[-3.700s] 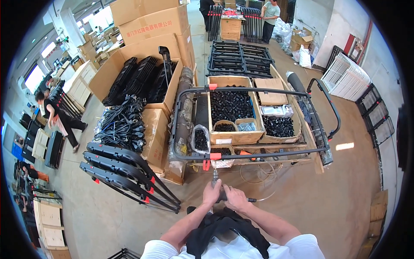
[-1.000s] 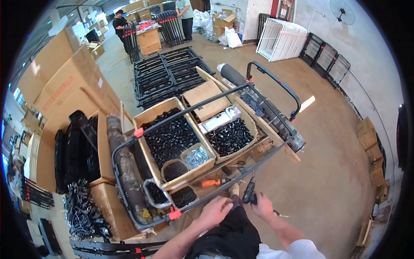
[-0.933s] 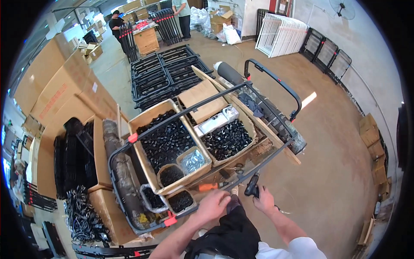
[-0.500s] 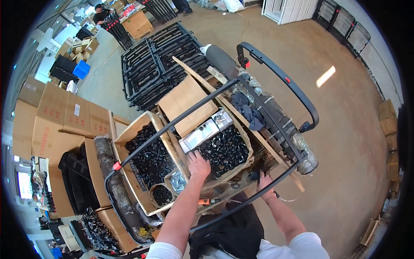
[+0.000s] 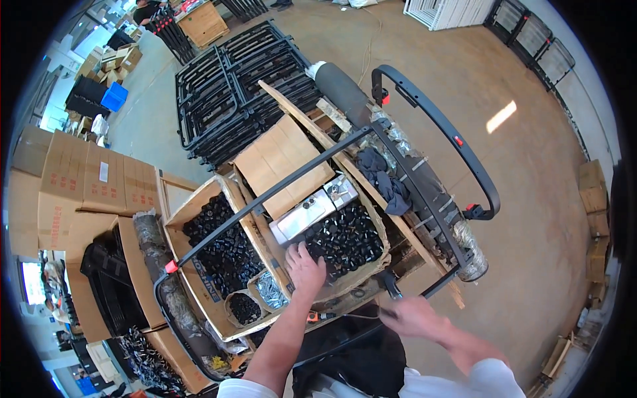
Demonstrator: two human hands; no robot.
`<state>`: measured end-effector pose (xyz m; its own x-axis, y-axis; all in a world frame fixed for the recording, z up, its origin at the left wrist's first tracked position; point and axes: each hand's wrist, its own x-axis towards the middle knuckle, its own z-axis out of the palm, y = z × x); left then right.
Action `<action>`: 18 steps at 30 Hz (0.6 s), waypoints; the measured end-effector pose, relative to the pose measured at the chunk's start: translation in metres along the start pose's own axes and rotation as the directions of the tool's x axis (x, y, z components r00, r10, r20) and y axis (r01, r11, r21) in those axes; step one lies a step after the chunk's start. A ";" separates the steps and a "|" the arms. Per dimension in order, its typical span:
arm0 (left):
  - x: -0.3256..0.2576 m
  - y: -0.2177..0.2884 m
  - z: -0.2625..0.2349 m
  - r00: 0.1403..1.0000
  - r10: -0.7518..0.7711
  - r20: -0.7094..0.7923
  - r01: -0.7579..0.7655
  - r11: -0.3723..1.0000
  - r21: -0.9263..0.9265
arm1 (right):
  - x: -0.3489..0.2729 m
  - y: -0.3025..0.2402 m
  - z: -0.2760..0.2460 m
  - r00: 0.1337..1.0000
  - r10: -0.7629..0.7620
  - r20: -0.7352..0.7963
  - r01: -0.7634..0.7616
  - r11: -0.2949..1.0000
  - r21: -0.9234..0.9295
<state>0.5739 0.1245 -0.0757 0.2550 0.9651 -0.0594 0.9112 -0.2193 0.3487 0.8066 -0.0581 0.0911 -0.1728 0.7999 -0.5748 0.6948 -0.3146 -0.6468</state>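
Note:
My left hand [image 5: 306, 270] rests at the near left edge of a carton full of small black parts [image 5: 348, 239], its fingers stretched out. Nothing shows in its grip. My right hand [image 5: 415, 318], smeared by motion, is over the near side of the bench, its fingertips pointing left. Beside those fingertips runs a thin cord [image 5: 358, 316]; whether they hold it is unclear. Just beyond stands a dark tool handle [image 5: 391, 285]. A black tubular frame [image 5: 312, 162] spans the bench above the cartons. An orange-and-black tool [image 5: 313, 318] lies near the front edge.
Left of my hand stands a wooden-edged bin of black parts [image 5: 222, 239], with small boxes of silver screws [image 5: 271, 290] and black pieces [image 5: 244, 309]. Padded rolls [image 5: 424, 179] flank the bench. Stacked black racks [image 5: 242, 86] stand beyond, cartons [image 5: 99, 172] at left.
My right hand has come back toward me, away from the dark tool handle it was at. The left hand stays at the carton's edge. The whole view has shifted slightly.

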 end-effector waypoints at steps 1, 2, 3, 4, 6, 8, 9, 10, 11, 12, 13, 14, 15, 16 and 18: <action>0.003 -0.002 0.010 1.000 -0.005 -0.006 0.004 1.000 -0.012 | 0.036 0.002 0.003 0.948 -0.200 -0.249 0.184 0.979 -0.086; 0.002 -0.002 0.020 0.998 -0.049 0.042 0.051 0.998 -0.045 | 0.080 0.000 -0.001 0.896 -0.262 -0.360 0.232 0.965 -0.126; 0.001 0.005 0.029 0.992 -0.084 0.095 0.092 0.992 -0.082 | 0.128 0.014 0.006 0.793 -0.361 -0.490 0.252 0.928 -0.276; 0.000 0.015 0.036 0.990 -0.057 0.130 0.062 0.998 -0.034 | 0.172 0.033 0.013 0.771 -0.355 -0.529 0.178 0.917 -0.357; 0.009 0.019 0.034 0.980 -0.092 0.175 0.101 0.994 -0.043 | 0.229 0.043 0.024 0.742 -0.362 -0.565 0.110 0.896 -0.429; 0.012 0.016 0.027 0.975 -0.129 0.182 0.131 0.991 -0.001 | 0.252 0.034 0.033 0.807 -0.248 -0.536 -0.035 0.885 -0.464; 0.014 0.016 0.025 0.973 -0.134 0.188 0.138 0.990 -0.008 | 0.255 0.032 0.035 0.812 -0.246 -0.528 -0.037 0.883 -0.468; 0.020 0.016 0.022 0.974 -0.109 0.199 0.118 0.992 -0.034 | 0.257 0.032 0.035 0.819 -0.234 -0.524 -0.033 0.892 -0.451; 0.017 0.012 0.017 0.973 -0.098 0.210 0.112 0.992 -0.052 | 0.256 0.030 0.040 0.829 -0.228 -0.510 -0.017 0.902 -0.431; 0.012 0.004 0.013 0.983 -0.074 0.168 0.093 0.989 -0.111 | 0.248 0.020 0.037 0.859 -0.224 -0.461 -0.004 0.896 -0.443; -0.004 0.001 0.008 0.983 -0.085 0.165 0.104 0.988 -0.113 | 0.234 0.011 0.035 0.861 -0.232 -0.453 0.004 0.893 -0.450; -0.016 0.007 0.000 0.964 -0.041 0.261 0.062 0.995 -0.073 | 0.216 0.006 0.030 0.958 -0.133 -0.254 -0.002 0.883 -0.470; -0.020 0.012 -0.006 0.934 -0.001 0.357 0.014 0.999 -0.036 | 0.207 0.007 0.027 0.999 -0.019 -0.045 -0.006 0.873 -0.487; -0.017 0.022 -0.012 0.975 0.010 0.223 0.008 0.997 -0.077 | 0.207 0.016 0.027 0.988 -0.046 -0.144 -0.033 0.866 -0.500; 0.006 0.021 -0.001 0.992 0.079 0.099 -0.066 0.989 -0.131 | 0.224 0.022 0.023 0.941 -0.147 -0.304 -0.037 0.851 -0.524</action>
<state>0.5943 0.1255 -0.0677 0.3572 0.9258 -0.1238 0.8419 -0.2618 0.4718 0.7666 0.1021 -0.0634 -0.0523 0.9545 -0.2937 0.9633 -0.0293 -0.2667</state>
